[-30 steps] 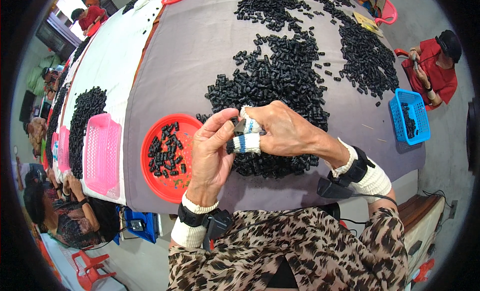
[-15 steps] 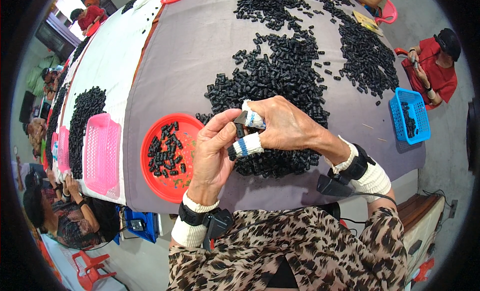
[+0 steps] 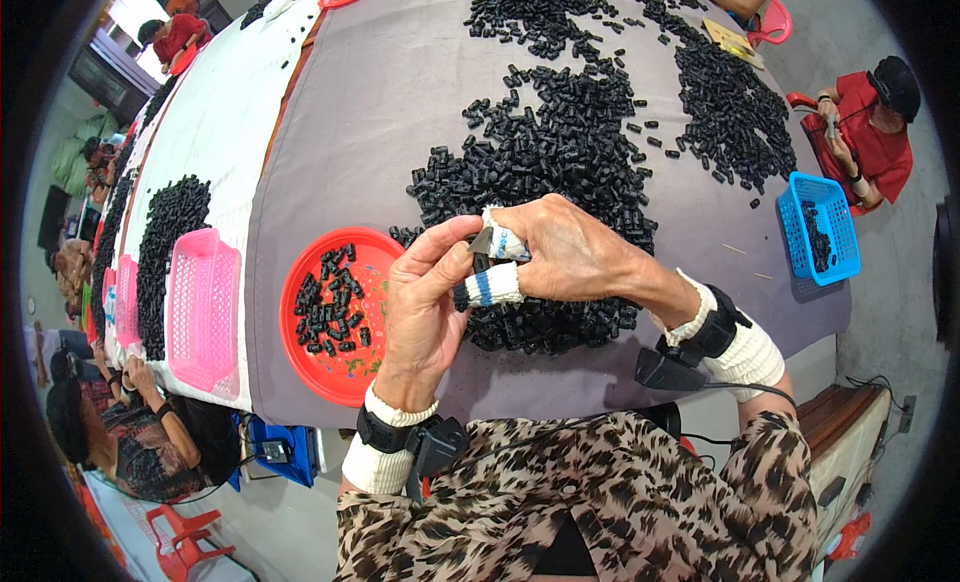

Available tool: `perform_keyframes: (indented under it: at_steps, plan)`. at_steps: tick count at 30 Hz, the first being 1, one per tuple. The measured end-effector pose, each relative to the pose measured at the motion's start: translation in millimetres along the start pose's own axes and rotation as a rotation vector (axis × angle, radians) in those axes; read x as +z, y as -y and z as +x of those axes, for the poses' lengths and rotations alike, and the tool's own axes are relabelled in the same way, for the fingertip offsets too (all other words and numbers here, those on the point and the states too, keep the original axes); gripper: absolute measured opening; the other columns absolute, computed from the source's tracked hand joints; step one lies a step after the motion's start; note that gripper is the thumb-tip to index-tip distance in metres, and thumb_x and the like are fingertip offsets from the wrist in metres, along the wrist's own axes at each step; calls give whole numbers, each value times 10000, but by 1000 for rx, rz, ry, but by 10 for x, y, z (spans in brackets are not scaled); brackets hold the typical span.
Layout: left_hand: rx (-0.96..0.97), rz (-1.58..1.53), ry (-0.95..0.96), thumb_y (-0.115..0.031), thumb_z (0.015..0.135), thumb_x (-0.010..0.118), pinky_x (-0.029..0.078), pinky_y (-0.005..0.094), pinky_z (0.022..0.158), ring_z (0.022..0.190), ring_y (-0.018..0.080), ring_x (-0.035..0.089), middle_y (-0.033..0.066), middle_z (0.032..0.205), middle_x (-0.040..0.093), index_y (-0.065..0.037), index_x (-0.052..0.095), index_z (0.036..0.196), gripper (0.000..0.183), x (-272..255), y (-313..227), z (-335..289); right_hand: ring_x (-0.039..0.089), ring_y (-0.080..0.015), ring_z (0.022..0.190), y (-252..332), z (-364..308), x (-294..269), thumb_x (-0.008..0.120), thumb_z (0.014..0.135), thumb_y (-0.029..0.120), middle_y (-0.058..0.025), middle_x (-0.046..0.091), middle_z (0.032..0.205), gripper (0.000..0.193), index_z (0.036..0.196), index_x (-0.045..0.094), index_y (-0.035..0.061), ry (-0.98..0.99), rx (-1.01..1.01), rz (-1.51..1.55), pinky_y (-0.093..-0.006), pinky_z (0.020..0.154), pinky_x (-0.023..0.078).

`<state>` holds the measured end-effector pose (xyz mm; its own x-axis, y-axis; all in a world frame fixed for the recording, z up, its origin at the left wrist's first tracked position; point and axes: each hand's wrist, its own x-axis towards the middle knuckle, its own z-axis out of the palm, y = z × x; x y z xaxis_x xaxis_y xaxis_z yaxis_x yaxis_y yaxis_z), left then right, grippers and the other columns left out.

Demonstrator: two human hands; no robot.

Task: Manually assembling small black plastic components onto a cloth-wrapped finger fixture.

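My left hand (image 3: 424, 302) and my right hand (image 3: 572, 250) meet above the near edge of a big pile of small black cylindrical pieces (image 3: 545, 162). Between thumb and fingertips, my left hand pinches one such black piece, mostly covered by the fingers. White wraps cover some fingers of my right hand, which is closed round a small dark blade (image 3: 482, 242); its tip points at the left fingertips. Left of my hands, a round red plate (image 3: 318, 378) holds several black pieces and green scraps.
A pink basket (image 3: 205, 367) stands left of the plate. At the right edge sits a blue basket (image 3: 845, 232) with black pieces inside, near a seated person in red (image 3: 880, 147). Another person (image 3: 140, 432) works at the left. More black pieces (image 3: 735, 112) lie farther off.
Both hands stay in nearly the same place. The blade and right fingers have shifted slightly, and less of the black piece shows between the hands.
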<state>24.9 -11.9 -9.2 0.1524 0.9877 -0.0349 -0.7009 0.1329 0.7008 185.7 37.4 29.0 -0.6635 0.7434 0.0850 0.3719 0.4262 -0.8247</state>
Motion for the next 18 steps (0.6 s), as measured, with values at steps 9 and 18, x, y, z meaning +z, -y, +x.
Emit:
perform_keyframes:
  at_steps: [9, 18]
  plan:
    - [-6, -28, -3, -41, 832, 579, 507, 271, 762, 853, 141, 609, 95, 963, 628, 26, 571, 1066, 244, 23, -3, 1, 595, -285, 584, 56, -24, -48, 676, 674, 244, -178, 592, 646, 313, 721, 550, -39, -56, 25, 16, -371, 551, 446]
    - [-20, -16, -11, -42, 833, 576, 508, 275, 763, 855, 149, 613, 105, 976, 627, 29, 570, 1065, 243, -3, 26, 10, 587, -297, 590, -11, -16, -40, 689, 652, 316, -176, 588, 644, 384, 713, 550, -36, -15, 18, -8, -376, 562, 442]
